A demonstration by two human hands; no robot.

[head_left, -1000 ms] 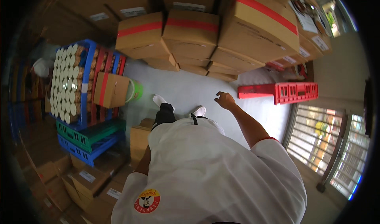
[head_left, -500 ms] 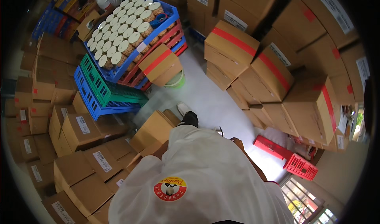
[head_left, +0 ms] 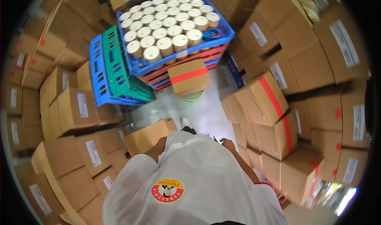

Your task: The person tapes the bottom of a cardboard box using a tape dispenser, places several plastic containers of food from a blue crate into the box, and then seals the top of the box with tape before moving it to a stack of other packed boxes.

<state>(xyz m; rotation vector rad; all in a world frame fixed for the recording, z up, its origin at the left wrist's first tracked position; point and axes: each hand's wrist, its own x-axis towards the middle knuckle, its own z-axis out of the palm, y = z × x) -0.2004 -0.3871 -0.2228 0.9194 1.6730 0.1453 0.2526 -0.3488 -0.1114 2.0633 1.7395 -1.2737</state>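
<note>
Stacks of brown cardboard boxes (head_left: 313,62) wall the aisle on every side, some banded with red tape. Taking the blue crate (head_left: 174,62) at the top centre as the landmark: it stands on a pile of red and blue crates and is packed with rows of round white-lidded jars (head_left: 166,24), a blue ring-shaped thing lying in its right-hand corner. Left of the blue crate, a green crate (head_left: 119,66) and another blue crate (head_left: 98,72) lean on edge against it. Just below the blue crate, a small box with a red tape band (head_left: 189,77) sits on a pale round thing on the grey floor (head_left: 206,113).

Further below the blue crate, close to the person's body, a plain cardboard box (head_left: 147,137) lies tilted; the left hand (head_left: 158,148) is at its near edge, touching it (mostly hidden behind the white shirt, so whether its fingers are closed cannot be told). The right hand (head_left: 228,144) is below and right of the blue crate, near the low boxes of the right-hand stack, holding nothing visible; it is too small to tell whether its fingers are apart or together. One white shoe (head_left: 186,122) shows between the plain box and the right stack.
</note>
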